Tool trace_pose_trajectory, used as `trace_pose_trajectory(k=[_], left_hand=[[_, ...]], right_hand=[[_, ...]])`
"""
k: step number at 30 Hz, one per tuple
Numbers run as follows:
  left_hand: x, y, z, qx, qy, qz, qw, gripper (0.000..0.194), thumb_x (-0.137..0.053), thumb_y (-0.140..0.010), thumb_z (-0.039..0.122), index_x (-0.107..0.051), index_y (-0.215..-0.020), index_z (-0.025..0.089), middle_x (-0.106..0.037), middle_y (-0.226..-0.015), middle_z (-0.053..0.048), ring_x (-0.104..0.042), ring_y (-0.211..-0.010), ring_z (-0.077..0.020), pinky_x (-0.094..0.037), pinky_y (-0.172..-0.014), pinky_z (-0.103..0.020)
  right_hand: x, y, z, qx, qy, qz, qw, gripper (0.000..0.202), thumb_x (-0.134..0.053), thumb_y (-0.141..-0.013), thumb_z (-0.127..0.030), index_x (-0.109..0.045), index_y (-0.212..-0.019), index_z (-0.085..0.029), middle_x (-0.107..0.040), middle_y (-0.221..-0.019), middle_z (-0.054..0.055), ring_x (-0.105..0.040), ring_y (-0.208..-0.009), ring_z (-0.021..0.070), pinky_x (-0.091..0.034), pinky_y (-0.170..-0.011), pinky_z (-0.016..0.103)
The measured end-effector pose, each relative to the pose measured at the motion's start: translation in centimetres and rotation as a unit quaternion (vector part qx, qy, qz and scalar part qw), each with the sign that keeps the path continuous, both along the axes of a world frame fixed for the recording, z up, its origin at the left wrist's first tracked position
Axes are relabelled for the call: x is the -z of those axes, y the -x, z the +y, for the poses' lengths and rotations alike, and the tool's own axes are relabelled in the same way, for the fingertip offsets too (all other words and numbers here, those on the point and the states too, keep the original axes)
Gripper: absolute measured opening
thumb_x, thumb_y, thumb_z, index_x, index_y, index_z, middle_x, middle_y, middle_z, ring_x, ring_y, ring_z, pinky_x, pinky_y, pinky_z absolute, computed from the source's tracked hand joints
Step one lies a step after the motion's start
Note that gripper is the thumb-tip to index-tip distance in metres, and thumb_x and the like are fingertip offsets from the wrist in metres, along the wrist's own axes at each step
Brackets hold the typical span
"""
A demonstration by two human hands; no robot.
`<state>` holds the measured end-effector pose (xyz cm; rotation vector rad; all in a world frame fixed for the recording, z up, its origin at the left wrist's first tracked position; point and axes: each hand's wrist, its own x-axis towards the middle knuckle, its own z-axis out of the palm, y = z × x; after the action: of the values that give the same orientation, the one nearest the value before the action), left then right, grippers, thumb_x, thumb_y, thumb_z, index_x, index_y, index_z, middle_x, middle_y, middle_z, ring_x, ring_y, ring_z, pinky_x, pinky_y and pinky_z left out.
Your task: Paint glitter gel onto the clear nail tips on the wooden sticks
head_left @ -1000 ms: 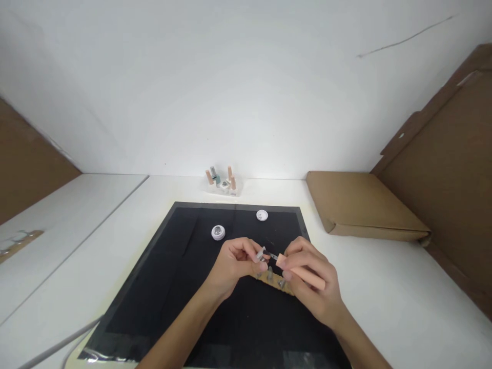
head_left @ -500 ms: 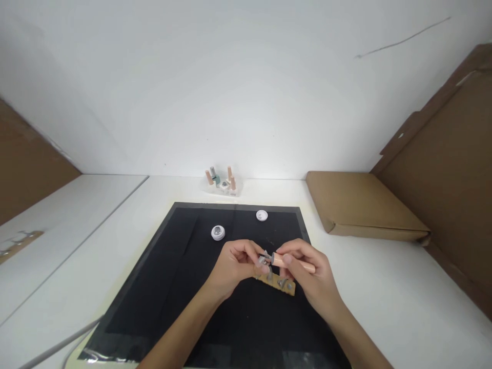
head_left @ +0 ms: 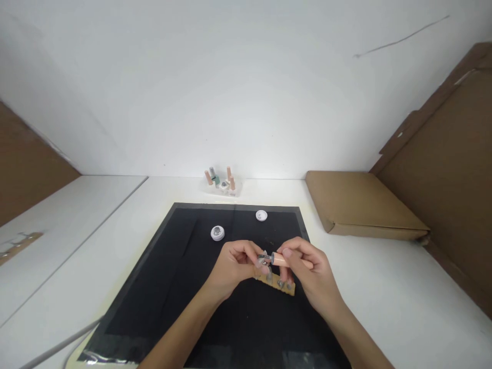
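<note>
My right hand [head_left: 311,269] is closed round a peach-coloured brush cap [head_left: 282,260], whose brush end points left. The tip reaches a small greyish clear piece [head_left: 263,261] pinched in the fingers of my left hand [head_left: 234,264]. Just below the fingers is a yellowish wooden strip [head_left: 274,282] carrying small grey pieces; its left end is partly hidden by my left hand. Lower fingers of my right hand come down near the strip's right part.
On the black mat [head_left: 161,266] stand a white jar [head_left: 217,233] and a white lid [head_left: 261,216]. Behind it, a clear holder [head_left: 221,191] carries several bottles. A cardboard box [head_left: 365,205] lies right; another strip [head_left: 21,247] lies far left.
The brush cap has tilted slightly in my right hand, and that hand's lower fingers have come nearer the strip. My left hand has hardly moved.
</note>
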<state>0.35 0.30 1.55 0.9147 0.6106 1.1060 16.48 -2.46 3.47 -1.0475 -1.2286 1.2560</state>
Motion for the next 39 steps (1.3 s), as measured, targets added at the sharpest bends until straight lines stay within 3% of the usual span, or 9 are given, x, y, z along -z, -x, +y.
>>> trace_pose_trajectory(k=[16,26,32,36,39], left_hand=[[-0.3,0.1,0.1,-0.022,0.023,0.020,0.999,0.028,-0.088,-0.041,0.005,-0.062,-0.047,0.012,-0.068,-0.061,0.000,-0.062,-0.056,-0.0103,-0.051,-0.052,-0.020],[-0.1,0.1,0.2,-0.025,0.024,0.010,0.999,0.027,-0.087,-0.042,0.005,-0.063,-0.049,0.013,-0.068,-0.062,0.001,-0.063,-0.056,-0.0111,-0.051,-0.055,-0.022],[-0.2,0.1,0.1,-0.022,0.025,0.019,0.999,0.026,-0.087,-0.046,0.008,-0.062,-0.050,0.012,-0.068,-0.061,0.000,-0.062,-0.056,-0.0111,-0.051,-0.053,-0.021],[-0.3,0.2,0.0,-0.009,0.036,0.039,0.999,0.027,-0.087,-0.047,0.011,-0.063,-0.057,0.013,-0.072,-0.064,-0.002,-0.062,-0.055,-0.0104,-0.050,-0.052,-0.020],[-0.5,0.1,0.0,-0.009,0.033,0.051,0.998,0.025,-0.087,-0.049,0.014,-0.064,-0.059,0.012,-0.072,-0.065,-0.003,-0.061,-0.055,-0.0101,-0.050,-0.052,-0.020]], right_hand=[[-0.2,-0.4,-0.1,0.018,-0.152,-0.088,0.984,0.002,-0.064,-0.079,-0.021,-0.062,-0.079,-0.021,-0.064,-0.065,-0.001,-0.057,-0.053,0.0121,-0.044,-0.048,0.021],[-0.2,-0.1,0.0,0.035,-0.323,-0.170,0.930,0.016,-0.062,-0.077,-0.006,-0.065,-0.081,-0.021,-0.058,-0.072,0.001,-0.057,-0.063,0.0132,-0.046,-0.054,0.024],[-0.2,-0.2,-0.2,0.071,-0.324,-0.194,0.923,0.017,-0.061,-0.078,-0.007,-0.067,-0.081,-0.023,-0.055,-0.072,0.000,-0.056,-0.062,0.0139,-0.047,-0.052,0.026],[0.0,-0.6,-0.3,0.098,-0.294,-0.159,0.937,0.018,-0.063,-0.078,-0.008,-0.067,-0.083,-0.024,-0.054,-0.073,0.000,-0.055,-0.063,0.0143,-0.048,-0.055,0.027],[0.5,-1.1,-0.4,0.077,-0.280,-0.113,0.950,0.018,-0.062,-0.081,-0.011,-0.067,-0.089,-0.026,-0.057,-0.076,0.002,-0.055,-0.068,0.0165,-0.048,-0.059,0.029]])
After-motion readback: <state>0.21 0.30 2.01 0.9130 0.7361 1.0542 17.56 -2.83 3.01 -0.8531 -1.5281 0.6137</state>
